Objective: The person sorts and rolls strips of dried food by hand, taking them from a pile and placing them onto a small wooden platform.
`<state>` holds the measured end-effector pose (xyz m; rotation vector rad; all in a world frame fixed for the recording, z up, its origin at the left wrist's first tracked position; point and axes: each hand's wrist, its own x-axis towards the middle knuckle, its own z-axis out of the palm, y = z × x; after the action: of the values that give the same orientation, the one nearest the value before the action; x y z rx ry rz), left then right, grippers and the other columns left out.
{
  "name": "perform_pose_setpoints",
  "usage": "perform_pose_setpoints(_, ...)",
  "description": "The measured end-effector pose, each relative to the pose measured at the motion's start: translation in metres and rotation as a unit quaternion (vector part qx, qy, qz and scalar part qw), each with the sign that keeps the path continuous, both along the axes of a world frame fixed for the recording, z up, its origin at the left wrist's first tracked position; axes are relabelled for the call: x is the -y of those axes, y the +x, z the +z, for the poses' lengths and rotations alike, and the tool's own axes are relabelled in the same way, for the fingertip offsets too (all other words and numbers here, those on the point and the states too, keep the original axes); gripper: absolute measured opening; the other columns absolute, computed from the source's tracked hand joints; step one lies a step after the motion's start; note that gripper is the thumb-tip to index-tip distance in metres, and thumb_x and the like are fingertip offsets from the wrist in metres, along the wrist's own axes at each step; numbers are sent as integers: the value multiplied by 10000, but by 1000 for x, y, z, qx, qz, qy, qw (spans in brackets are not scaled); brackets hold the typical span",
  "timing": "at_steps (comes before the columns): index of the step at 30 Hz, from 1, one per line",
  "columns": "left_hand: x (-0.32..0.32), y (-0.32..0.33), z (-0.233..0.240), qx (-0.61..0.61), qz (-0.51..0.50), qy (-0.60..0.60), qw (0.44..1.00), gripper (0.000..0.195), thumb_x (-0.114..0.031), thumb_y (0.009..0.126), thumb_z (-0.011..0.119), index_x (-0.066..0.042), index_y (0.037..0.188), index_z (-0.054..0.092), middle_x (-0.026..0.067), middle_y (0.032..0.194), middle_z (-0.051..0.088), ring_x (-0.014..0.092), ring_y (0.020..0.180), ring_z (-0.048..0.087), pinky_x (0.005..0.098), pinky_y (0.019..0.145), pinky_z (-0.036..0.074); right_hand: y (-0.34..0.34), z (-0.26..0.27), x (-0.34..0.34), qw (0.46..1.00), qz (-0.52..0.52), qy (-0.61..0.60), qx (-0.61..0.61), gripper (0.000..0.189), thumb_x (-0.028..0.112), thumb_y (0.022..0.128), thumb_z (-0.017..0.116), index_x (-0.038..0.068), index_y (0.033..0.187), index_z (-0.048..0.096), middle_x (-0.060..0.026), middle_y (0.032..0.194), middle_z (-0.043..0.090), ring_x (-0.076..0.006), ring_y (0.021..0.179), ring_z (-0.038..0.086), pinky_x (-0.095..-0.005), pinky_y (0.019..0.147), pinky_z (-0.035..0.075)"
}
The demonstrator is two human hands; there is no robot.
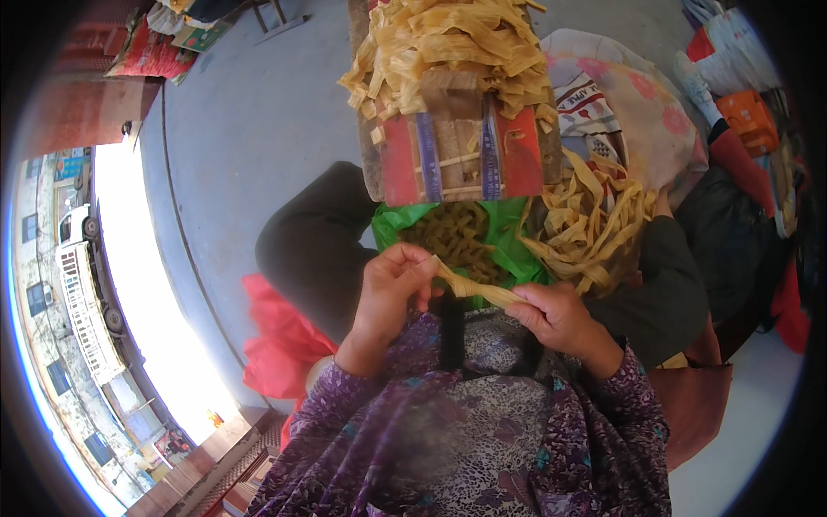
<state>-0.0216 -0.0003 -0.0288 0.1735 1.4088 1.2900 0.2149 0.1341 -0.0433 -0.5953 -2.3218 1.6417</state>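
A pale yellow, twisted strip (pixel 478 289), which looks like bean curd skin, stretches between my two hands in front of my lap. My left hand (pixel 391 287) pinches one end between thumb and fingers. The other end is gripped by my right hand (pixel 559 316), thumb on top. Just beyond them an open green plastic bag (pixel 520 242) holds many short brownish-yellow pieces (pixel 452 236). To its right lies a tangled heap of long strips (pixel 588 226). Flat strips are piled (pixel 446 39) above a red panel (pixel 397 158) with blue bands and a small wooden block (pixel 450 94).
Weathered wooden boards (pixel 369 155) jut out over the green bag. Floral cloth (pixel 665 123) and a black plastic bag (pixel 723 213) lie to the right. Red plastic (pixel 284 336) sits by my left leg. Through the bright doorway at left a white truck (pixel 87 304) stands outside.
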Motion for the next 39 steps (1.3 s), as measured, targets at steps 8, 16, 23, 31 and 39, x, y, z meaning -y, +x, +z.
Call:
perform_pose_setpoints(8,-30,10,58,-648,-389,202,623,430,-239,726,785,-91,1117,683,66,921,668,242,962,644,484,1019,462,-12,24,-13,957,64,283,-28,163,125,811,732,112,971,706,-55,636,595,-224,540,612,-357,470,457)
perform_pose_setpoints(16,-14,0,53,-697,-407,193,558,122,-160,745,679,-126,861,666,30,831,621,217,872,624,450,993,468,0,32,-18,968,115,220,-24,139,115,790,756,95,889,661,-36,610,549,-228,533,591,-357,467,446)
perform_pose_setpoints(23,-66,-34,58,-613,-243,167,733,187,-41,871,680,-26,1055,714,82,886,647,240,844,627,377,802,490,-60,45,-75,918,-76,380,-90,178,48,800,719,58,965,651,-84,702,587,-251,619,633,-372,535,499)
perform_pose_setpoints(31,-111,-69,45,-643,-126,169,736,152,-13,898,647,22,1040,690,127,894,643,208,780,633,313,712,500,-108,41,-123,891,-107,428,-109,141,61,827,718,37,937,633,-111,731,597,-299,646,631,-385,531,485)
perform_pose_setpoints(39,-52,-32,44,-752,-151,110,632,192,-35,844,725,-6,1032,703,133,949,667,285,782,635,361,726,519,-30,2,-79,948,-146,277,-47,97,91,867,701,39,939,660,-118,698,566,-281,616,596,-379,524,462)
